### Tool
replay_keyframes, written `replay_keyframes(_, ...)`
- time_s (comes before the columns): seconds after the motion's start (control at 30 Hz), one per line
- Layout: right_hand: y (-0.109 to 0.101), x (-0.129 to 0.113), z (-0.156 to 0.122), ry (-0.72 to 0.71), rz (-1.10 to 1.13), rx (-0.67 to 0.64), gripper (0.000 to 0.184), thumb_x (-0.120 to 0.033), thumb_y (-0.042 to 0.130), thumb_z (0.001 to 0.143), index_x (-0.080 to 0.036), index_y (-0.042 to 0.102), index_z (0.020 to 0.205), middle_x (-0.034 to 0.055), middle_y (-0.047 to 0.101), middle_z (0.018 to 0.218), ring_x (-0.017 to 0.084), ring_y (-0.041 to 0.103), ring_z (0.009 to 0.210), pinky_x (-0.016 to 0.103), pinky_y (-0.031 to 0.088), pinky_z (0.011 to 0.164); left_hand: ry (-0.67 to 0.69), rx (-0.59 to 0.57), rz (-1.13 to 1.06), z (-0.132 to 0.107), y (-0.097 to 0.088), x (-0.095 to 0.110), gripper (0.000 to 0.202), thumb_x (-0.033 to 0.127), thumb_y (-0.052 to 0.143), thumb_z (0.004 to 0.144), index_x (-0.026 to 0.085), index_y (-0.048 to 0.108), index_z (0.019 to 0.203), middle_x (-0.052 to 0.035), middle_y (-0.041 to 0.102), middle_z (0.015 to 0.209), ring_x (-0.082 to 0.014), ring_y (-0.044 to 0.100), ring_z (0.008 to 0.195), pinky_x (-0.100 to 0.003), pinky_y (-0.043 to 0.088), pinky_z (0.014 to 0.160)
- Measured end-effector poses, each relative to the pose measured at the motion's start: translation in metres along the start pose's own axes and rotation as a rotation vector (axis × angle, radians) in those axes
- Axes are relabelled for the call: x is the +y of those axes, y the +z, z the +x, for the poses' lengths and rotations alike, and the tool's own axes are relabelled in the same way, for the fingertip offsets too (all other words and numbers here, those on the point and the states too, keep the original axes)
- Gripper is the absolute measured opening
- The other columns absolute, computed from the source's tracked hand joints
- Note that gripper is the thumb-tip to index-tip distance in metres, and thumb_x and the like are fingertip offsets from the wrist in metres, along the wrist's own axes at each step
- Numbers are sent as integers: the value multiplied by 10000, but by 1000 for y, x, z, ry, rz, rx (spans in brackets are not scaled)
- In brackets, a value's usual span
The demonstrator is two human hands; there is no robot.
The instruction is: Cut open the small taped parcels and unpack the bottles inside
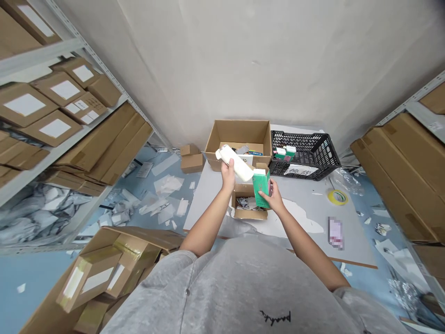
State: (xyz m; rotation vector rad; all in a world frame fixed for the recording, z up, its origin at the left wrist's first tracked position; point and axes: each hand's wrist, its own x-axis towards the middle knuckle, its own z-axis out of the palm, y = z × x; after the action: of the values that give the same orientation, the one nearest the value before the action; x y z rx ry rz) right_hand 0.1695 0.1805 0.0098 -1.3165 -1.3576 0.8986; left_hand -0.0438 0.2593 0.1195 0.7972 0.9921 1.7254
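Head view: left hand [227, 175], grip closed round a white tube [236, 164] at its lower middle. Long axis slants from upper left down to lower right. Its lower end meets the top of a green box [261, 189], held upright in the right hand [276, 199], grip wrapped on its side. Both are above a small open carton [247, 209] on the bench [313, 208]. Hands close together.

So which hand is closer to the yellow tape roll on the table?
Right. The right hand, holding a green box, sits level with the yellow tape roll, apart from it; the left hand, gripping a white tube, is farther beyond the box.
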Motion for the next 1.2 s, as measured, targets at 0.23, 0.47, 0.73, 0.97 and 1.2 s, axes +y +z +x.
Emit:
replay_keyframes(0.23,2,-10,-3,-96,-91,17,857,-550,841,735,-264,446,1440,127,534,1418,329,511,1333,552,396,1171,127,-179,51,11,30,29,741,532,923,695,229,619,1299,-101,700,1255,-258,664,1197,-337,525,1025)
replay_keyframes(0.47,0,-25,-6,-90,-73,5,860,-529,857,715,-257,463,1429,131,587,1399,343,573,1284,549,430,1140,63,-217,130,-5,36,24,789,442,947,678,259,594,1360,-99,682,1294,-266,665,1180,-332,540,982)
replay_keyframes(0.73,0,-39,-7,-97,-57,32,896,-522,892,675,-257,485,1428,133,588,1428,359,564,1319,536,430,1159,56,-365,192,-16,34,39,903,339,955,656,283,546,1459,-110,622,1383,-299,623,1264,-361,515,1023)
replay_keyframes(0.97,3,-40,2,-116,-25,78,919,-531,893,675,-256,470,1443,136,581,1444,354,572,1310,544,427,1164,178,-569,420,-26,34,34,598,371,885,741,293,695,1303,-92,674,1299,-323,609,1225,-417,450,1091)
replay_keyframes(1.2,4,-37,2,-120,-25,88,901,-539,870,705,-262,455,1456,135,593,1428,333,594,1283,521,470,1123,361,-696,678,-23,27,22,303,461,808,830,295,810,1084,-93,647,1213,-304,577,1231,-429,396,1128)
